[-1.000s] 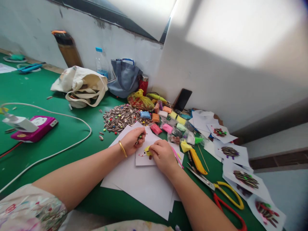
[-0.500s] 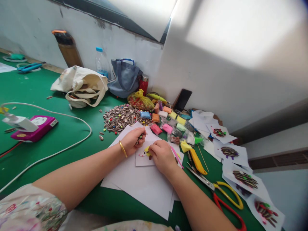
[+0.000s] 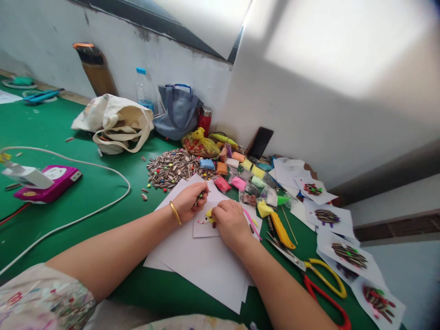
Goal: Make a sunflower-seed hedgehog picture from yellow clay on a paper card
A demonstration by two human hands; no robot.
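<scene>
My left hand (image 3: pixel 191 201), with a gold bracelet at the wrist, is closed around some striped sunflower seeds (image 3: pixel 198 199) above the white sheets. To its right, my right hand (image 3: pixel 233 223) bends over a small white card (image 3: pixel 202 232), fingertips pressed together at a yellow clay shape (image 3: pixel 208 213). Whatever those fingertips pinch is hidden behind the hand. Small pink and dark dots and a brown bit show on the card near the clay. A pink strip (image 3: pixel 252 222) lies just right of my right hand. Larger white paper sheets (image 3: pixel 206 270) lie underneath.
Beyond my hands lie a sunflower seed pile (image 3: pixel 172 169) and bagged coloured clay (image 3: pixel 238 183). Scissors (image 3: pixel 305 266) and a yellow cutter (image 3: pixel 282 231) lie right, beside finished seed pictures (image 3: pixel 350 255). A white cable (image 3: pixel 103 211) and a magenta box (image 3: pixel 51 185) are left.
The view has shifted very slightly. Both hands keep nearly the same place and grip, my right fingertips still at the yellow clay.
</scene>
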